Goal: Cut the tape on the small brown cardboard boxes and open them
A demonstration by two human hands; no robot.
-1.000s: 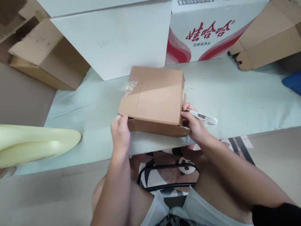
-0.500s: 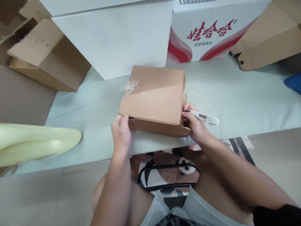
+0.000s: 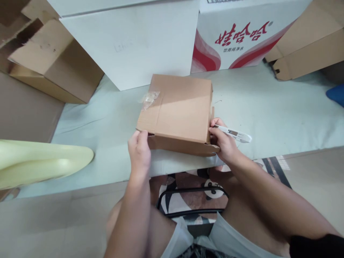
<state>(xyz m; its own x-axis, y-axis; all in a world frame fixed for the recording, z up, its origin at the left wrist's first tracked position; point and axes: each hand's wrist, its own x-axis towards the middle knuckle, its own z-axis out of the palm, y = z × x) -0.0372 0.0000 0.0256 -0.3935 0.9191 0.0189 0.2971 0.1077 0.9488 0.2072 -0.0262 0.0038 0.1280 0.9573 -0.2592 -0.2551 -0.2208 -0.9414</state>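
Note:
A brown cardboard box [image 3: 181, 109] lies on the pale green cloth in front of me, its near side folded down and a flap sticking out at the near right corner. Crumpled clear tape [image 3: 150, 99] clings to its left edge. My left hand [image 3: 139, 148] is closed on the near left corner, thumb on top. At the near right corner, my right hand [image 3: 221, 139] holds a white utility knife [image 3: 235, 134] between its fingers while also touching the box's side. The knife points away to the right; whether its blade is out is hidden.
Behind the box stand a large white box [image 3: 134, 46] and a white carton with red lettering [image 3: 242, 39]. Open brown cartons [image 3: 64, 64] are at the left, another carton [image 3: 309, 53] at the right. A yellow-green rounded object [image 3: 45, 161] lies on the cloth-covered table [image 3: 282, 111].
Almost nothing differs. The whole view has shifted very slightly, and both hands keep the same places on the box.

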